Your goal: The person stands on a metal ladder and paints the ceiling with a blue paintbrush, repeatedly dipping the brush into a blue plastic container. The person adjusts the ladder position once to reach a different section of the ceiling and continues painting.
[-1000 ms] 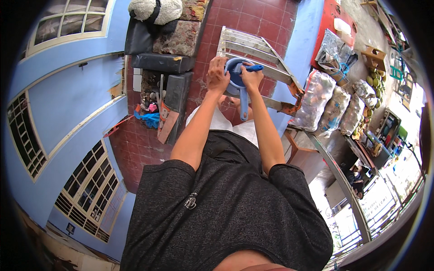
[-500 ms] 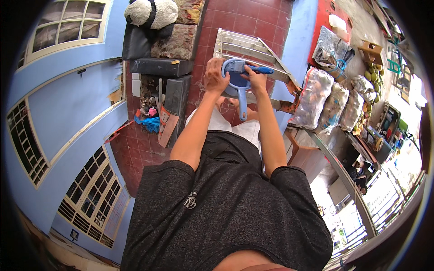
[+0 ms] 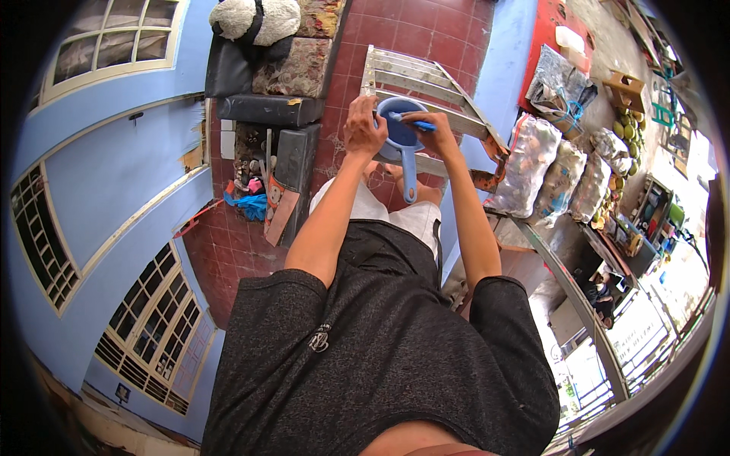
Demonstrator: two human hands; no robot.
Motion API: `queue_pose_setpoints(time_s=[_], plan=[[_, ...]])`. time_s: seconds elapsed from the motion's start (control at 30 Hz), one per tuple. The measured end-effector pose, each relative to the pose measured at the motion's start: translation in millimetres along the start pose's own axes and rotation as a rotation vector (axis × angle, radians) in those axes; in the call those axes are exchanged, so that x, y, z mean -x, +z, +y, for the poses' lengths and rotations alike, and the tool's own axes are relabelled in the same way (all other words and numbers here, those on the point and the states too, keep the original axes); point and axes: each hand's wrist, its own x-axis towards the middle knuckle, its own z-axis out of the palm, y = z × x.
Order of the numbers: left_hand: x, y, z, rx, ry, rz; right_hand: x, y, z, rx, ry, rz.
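Observation:
A light-blue plastic dipper (image 3: pixel 408 163) hangs in front of me, its long handle pointing toward my body. My left hand (image 3: pixel 365 129) is closed on the dipper's left rim. Inside the bowl is blue, seemingly from paint. A paintbrush (image 3: pixel 426 126) with a blue handle lies across the dipper's right side, pinched in my right hand (image 3: pixel 436 137). Its head reaches over the bowl and shows edge-on. Some of the grip is hidden by the fingers.
A metal stepladder (image 3: pixel 414 68) stands just beyond my hands on the red tiled floor (image 3: pixel 384 30), beside a blue wall. A worn black sofa (image 3: pixel 266 112) is at the left. Stuffed plastic sacks (image 3: pixel 525 163) line the right, past the low wall.
My right hand has turned the paintbrush, so its broad blue head now shows edge-on and the handle slants down rightward. The right elbow has moved outward; the left hand keeps its hold on the dipper.

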Motion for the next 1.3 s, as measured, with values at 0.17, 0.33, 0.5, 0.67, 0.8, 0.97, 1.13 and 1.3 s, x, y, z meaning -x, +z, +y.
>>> queue_pose_setpoints(time_s=[0.17,0.33,0.5,0.67,0.8,0.97,1.13,1.3], plan=[[0.5,-1.4,1.5,0.021,-0.006,-0.004,-15.6,7.9,4.7,0.179,-0.149,-0.237],[0.8,-0.8,2.1,0.040,-0.008,-0.003,-9.4,0.8,12.5,0.172,-0.224,-0.222],[0.9,0.4,1.9,0.052,-0.014,0.001,2.0,-15.0,-0.3,0.170,-0.261,-0.091],[-0.1,0.4,2.9,0.052,-0.016,-0.007,11.9,-28.5,-6.5,0.209,-0.233,-0.110],[-0.6,-0.5,4.5,0.041,-0.012,-0.002,13.1,-17.0,4.0,0.221,-0.170,-0.223],[-0.7,-1.1,5.9,0.033,-0.022,-0.015,4.9,-2.7,12.1,0.362,-0.174,-0.198],[1.5,-0.3,5.9,0.042,-0.040,-0.016,9.8,-11.9,-1.9,0.509,-0.338,-0.098],[3.6,2.0,1.3,0.059,-0.055,-0.015,31.5,-34.4,-35.9,0.560,-0.353,0.009]])
